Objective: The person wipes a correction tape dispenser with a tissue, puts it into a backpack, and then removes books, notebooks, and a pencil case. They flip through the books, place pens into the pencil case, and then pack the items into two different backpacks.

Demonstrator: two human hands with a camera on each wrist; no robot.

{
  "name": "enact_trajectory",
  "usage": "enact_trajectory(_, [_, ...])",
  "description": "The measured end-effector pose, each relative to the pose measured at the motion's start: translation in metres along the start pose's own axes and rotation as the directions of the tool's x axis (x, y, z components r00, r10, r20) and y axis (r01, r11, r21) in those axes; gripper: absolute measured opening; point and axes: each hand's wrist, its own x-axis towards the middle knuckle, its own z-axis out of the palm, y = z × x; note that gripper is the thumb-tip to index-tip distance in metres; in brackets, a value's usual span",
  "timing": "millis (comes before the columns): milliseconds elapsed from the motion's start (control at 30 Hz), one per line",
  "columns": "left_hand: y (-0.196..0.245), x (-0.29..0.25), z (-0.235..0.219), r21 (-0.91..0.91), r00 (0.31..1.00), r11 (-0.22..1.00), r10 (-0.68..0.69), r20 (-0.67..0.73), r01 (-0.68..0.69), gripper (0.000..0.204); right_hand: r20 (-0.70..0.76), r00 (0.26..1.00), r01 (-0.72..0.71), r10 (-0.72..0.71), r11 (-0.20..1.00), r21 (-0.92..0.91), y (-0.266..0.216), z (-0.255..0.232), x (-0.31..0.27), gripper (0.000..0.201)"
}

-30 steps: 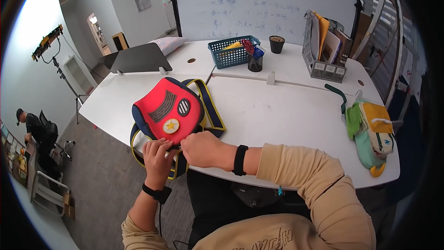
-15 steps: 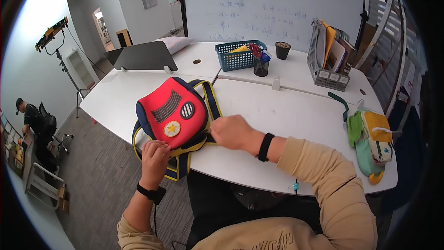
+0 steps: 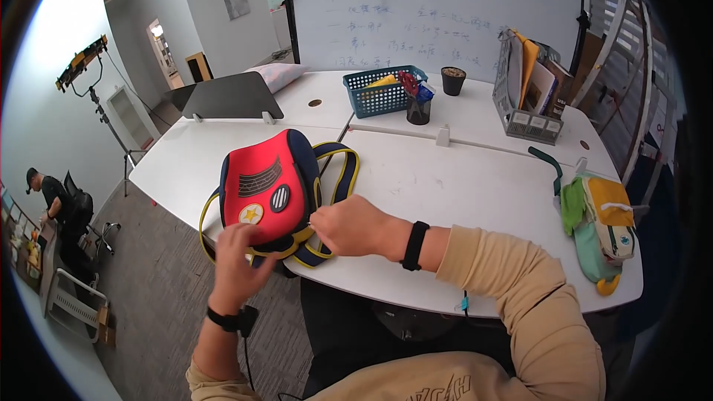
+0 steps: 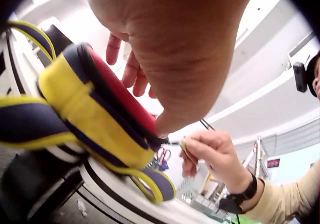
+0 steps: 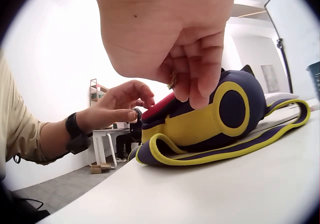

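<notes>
the backpack (image 3: 241, 163) is set on the bench (image 3: 416, 171); beside it, a small piece (image 5: 172, 80) is pinched by the right hand (image 3: 356, 229). the left hand (image 3: 236, 271) is loosely opened. work is judged unfinished.

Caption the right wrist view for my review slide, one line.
Right hand pinches a small tab at the backpack; left hand open close by.

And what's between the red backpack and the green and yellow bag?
The right hand, beside the backpack, its arm along the near side, then bare white table up to the bag. The head view shows that.
</notes>
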Motion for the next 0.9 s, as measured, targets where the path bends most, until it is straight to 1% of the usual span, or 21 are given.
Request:
enact_trajectory(33, [0.021, 0.009, 0.010, -0.014, 1.000, 1.000, 0.011, -0.001, -0.011, 0.054, 0.004, 0.999, 0.054, -0.054, 0.998, -0.020, -0.001, 0.002, 0.001, 0.016])
enact_trajectory(67, [0.031, 0.014, 0.015, -0.030, 1.000, 0.999, 0.022, -0.001, -0.022, 0.053, 0.013, 0.998, 0.058, -0.058, 0.998, -0.029, -0.002, 0.001, 0.002, 0.015])
enact_trajectory(133, [0.015, 0.011, 0.045, -0.018, 0.999, 1.000, 0.022, -0.037, -0.023, 0.044, 0.036, 0.997, 0.065, -0.063, 0.997, -0.047, -0.004, 0.000, 0.004, 0.014])
enact_trajectory(167, [0.007, 0.010, 0.059, -0.013, 0.998, 1.000, 0.021, -0.054, -0.022, 0.039, 0.035, 0.998, 0.047, -0.045, 0.997, -0.054, 0.000, 0.000, 0.005, 0.015])
enact_trajectory(233, [-0.002, 0.009, 0.068, -0.025, 0.999, 0.999, 0.021, -0.050, -0.022, 0.033, 0.032, 0.999, 0.015, -0.012, 0.998, -0.067, 0.013, 0.000, 0.011, 0.016])
enact_trajectory(267, [-0.004, 0.009, 0.070, -0.032, 0.999, 0.999, 0.019, -0.051, -0.020, 0.030, 0.068, 0.997, -0.033, 0.039, 0.996, -0.082, 0.024, -0.005, 0.017, 0.018])
enact_trajectory(333, [-0.004, 0.008, 0.071, -0.049, 0.998, 0.999, 0.019, -0.060, -0.022, 0.030, 0.132, 0.982, -0.119, 0.134, 0.986, -0.117, 0.050, -0.018, 0.034, 0.023])
enact_trajectory(433, [-0.005, 0.006, 0.068, -0.036, 0.999, 0.999, 0.016, -0.052, -0.018, 0.031, 0.093, 0.980, -0.154, 0.174, 0.970, -0.187, 0.084, -0.018, 0.066, 0.027])
enact_trajectory(533, [-0.004, 0.008, 0.067, -0.032, 0.999, 0.999, 0.012, -0.045, -0.014, 0.033, -0.085, 0.968, -0.248, 0.235, 0.945, -0.214, 0.103, -0.008, 0.097, 0.028])
enact_trajectory(567, [-0.003, 0.009, 0.067, -0.037, 0.999, 0.999, 0.014, -0.041, -0.015, 0.034, -0.125, 0.954, -0.292, 0.272, 0.938, -0.185, 0.108, 0.001, 0.103, 0.026])
enact_trajectory(667, [-0.007, 0.008, 0.070, -0.008, 1.000, 1.000, 0.013, -0.019, -0.013, 0.034, -0.137, 0.899, -0.429, 0.415, 0.897, -0.100, 0.108, 0.032, 0.101, 0.027])
enact_trajectory(700, [-0.006, 0.008, 0.071, -0.014, 1.000, 1.000, 0.011, -0.022, -0.012, 0.035, -0.118, 0.886, -0.456, 0.448, 0.889, -0.050, 0.104, 0.029, 0.094, 0.028])
enact_trajectory(800, [-0.003, 0.005, 0.068, -0.020, 0.999, 1.000, -0.007, -0.048, 0.006, 0.037, 0.052, 0.910, -0.414, 0.410, 0.901, 0.128, 0.094, -0.017, 0.058, 0.030])
enact_trajectory(867, [0.006, 0.006, 0.065, -0.036, 0.997, 0.999, -0.020, -0.075, 0.017, 0.040, 0.062, 0.893, -0.450, 0.447, 0.876, 0.174, 0.102, -0.036, 0.029, 0.030])
enact_trajectory(900, [0.009, 0.007, 0.064, -0.056, 0.996, 0.998, -0.027, -0.087, 0.022, 0.043, 0.054, 0.878, -0.476, 0.476, 0.854, 0.209, 0.098, -0.055, 0.016, 0.029])
